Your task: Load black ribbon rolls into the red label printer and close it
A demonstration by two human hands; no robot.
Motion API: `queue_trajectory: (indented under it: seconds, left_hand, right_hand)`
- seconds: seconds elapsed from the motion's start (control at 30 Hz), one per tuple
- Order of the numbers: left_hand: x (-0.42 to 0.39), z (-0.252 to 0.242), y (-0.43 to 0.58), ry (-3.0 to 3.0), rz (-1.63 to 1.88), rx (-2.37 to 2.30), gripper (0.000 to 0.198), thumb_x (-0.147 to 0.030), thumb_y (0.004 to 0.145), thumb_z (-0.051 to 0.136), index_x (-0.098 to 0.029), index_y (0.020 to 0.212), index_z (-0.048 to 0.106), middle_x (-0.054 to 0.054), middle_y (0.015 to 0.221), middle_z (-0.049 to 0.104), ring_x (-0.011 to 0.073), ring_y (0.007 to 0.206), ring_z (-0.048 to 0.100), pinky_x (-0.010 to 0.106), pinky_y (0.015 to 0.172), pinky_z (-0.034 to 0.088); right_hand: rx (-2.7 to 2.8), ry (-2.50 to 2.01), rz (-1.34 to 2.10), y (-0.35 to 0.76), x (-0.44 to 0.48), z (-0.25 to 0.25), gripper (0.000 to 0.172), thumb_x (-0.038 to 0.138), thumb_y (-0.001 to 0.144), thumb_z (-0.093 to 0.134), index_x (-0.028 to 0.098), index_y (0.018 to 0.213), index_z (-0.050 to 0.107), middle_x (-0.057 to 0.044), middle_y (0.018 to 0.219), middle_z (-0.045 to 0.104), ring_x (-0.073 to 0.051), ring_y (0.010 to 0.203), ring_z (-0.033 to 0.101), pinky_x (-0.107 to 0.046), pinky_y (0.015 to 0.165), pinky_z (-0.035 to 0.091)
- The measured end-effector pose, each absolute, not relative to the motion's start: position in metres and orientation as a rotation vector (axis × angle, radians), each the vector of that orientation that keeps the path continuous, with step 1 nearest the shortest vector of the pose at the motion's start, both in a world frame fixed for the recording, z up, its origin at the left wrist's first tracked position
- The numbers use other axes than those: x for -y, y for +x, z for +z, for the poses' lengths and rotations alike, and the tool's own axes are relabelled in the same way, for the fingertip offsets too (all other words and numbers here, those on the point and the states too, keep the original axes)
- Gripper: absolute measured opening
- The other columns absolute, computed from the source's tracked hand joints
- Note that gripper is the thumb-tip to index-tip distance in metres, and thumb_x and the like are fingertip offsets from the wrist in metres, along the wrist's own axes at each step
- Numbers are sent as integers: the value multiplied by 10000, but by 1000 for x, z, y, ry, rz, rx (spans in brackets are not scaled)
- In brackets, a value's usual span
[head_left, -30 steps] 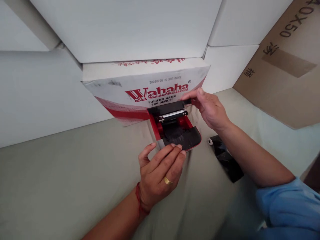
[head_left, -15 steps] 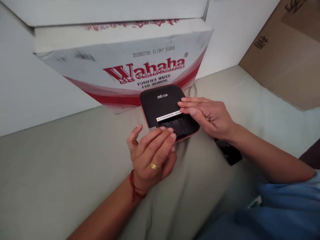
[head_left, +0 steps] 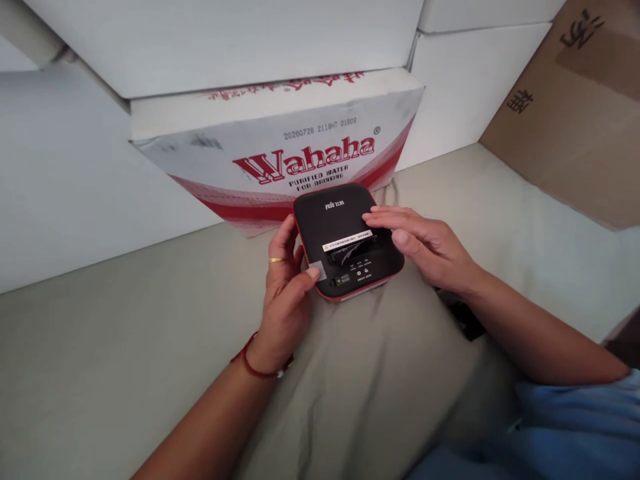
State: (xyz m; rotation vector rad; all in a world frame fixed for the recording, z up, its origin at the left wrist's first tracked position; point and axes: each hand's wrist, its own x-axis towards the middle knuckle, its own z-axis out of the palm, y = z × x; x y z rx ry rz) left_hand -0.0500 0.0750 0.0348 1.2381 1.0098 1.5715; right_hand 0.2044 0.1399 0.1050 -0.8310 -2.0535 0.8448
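Printer (head_left: pixel 347 240), small, black with a red rim, sits on the grey-green cloth (head_left: pixel 150 347) near its far edge, its back just in front of the white and red Wahaha carton (head_left: pixel 280 153). Its lid lies down flat, and a strip of dark material shows in the slot beside the white warning label.

My left hand (head_left: pixel 285 293) is clamped on the printer's left side: the thumb lies over the front left corner of the top and the fingers run up along the left wall, a gold ring (head_left: pixel 276 259) showing on one. My right hand (head_left: pixel 430 247) lies flat with the fingers stretched out and together, their tips resting on the right half of the lid. It grips nothing.

As I read it, the step in hand is seating the lid: one hand steadies the body while the other bears down on the cover. I cannot tell whether the latch has caught. A next move would call for even pressure across the lid, with the left hand bracing so the printer does not slide on the soft cloth, and care that the dark strip in the slot is not pinched or skewed.

A dark object (head_left: pixel 465 317) lies on the cloth, mostly hidden under my right wrist. A brown cardboard box (head_left: pixel 575 120) leans at the cloth's far right corner.
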Motion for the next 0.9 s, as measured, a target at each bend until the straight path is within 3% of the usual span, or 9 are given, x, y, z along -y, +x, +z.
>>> queue_trajectory:
  seconds: [0.1,0.23,0.33,0.43,0.53,0.63,0.73,0.83,0.9]
  left_hand:
    - [-76,35,-54,1250,1552,-1026,782,-617,926,858,-519,1644,564,-52,1851,482,361,1754,424,587,1407,479]
    - [-77,31,-60,1166,1514,-998,821,-519,931,865,-562,1663,495,-76,1872,426,330,1808,324,593,1471,385]
    - [-77,31,-59,1012,1521,-964,922,-420,836,945,-569,1637,513,-76,1841,456,320,1814,300,570,1485,353]
    - [-77,30,-55,911,1543,-915,1022,-379,754,1005,-569,1630,516,-69,1824,472,325,1811,296,524,1462,378]
    - [-79,26,-49,909,1576,-880,1000,-396,767,1018,-562,1622,528,-71,1854,435,320,1806,300,473,1415,430]
    - [-82,17,-44,976,1622,-823,903,-477,820,998,-517,1607,556,-42,1820,481,316,1748,397,463,1394,438]
    - [-85,10,-38,1049,1686,-771,760,-567,887,936,-449,1560,603,3,1685,609,307,1627,536,475,1376,446]
    - [-87,8,-36,1047,1726,-760,699,-580,908,913,-417,1525,628,18,1602,661,296,1546,604,472,1336,480]
    - [-88,8,-36,1021,1722,-772,692,-579,908,914,-404,1514,630,26,1604,663,293,1533,614,468,1321,493]
  right_hand:
    - [2042,-817,845,203,-132,111,506,662,1190,514,359,1430,841,-53,1528,822,-287,1523,702,-560,1340,509]
    - [2167,-695,539,200,-123,120,478,558,1214,484,346,1203,913,-45,1405,871,-304,1428,734,-576,1267,547]
    - [2243,-598,314,198,-120,119,399,453,1200,539,321,1108,905,-37,1269,903,-292,1268,768,-551,1146,604]
    - [2261,-457,197,197,-119,112,248,368,1149,647,264,1140,871,-53,1159,916,-272,1104,790,-515,1039,638]
    - [2275,-370,175,195,-118,109,192,315,1132,675,223,1158,842,-78,1120,917,-255,1031,812,-474,999,655]
    - [2300,-392,257,193,-118,120,208,280,1150,637,225,1111,834,-76,1096,912,-237,1001,833,-418,977,660]
    - [2310,-692,411,184,-130,141,318,336,1180,589,229,1010,835,-50,1007,891,-210,910,824,-349,879,626]
    - [2376,-1094,506,164,-153,159,407,389,1170,578,211,883,805,-6,750,782,-181,702,715,-318,715,515]
    - [2526,-1270,458,145,-167,168,374,344,1141,591,195,877,810,-17,754,778,-182,711,681,-320,709,456]
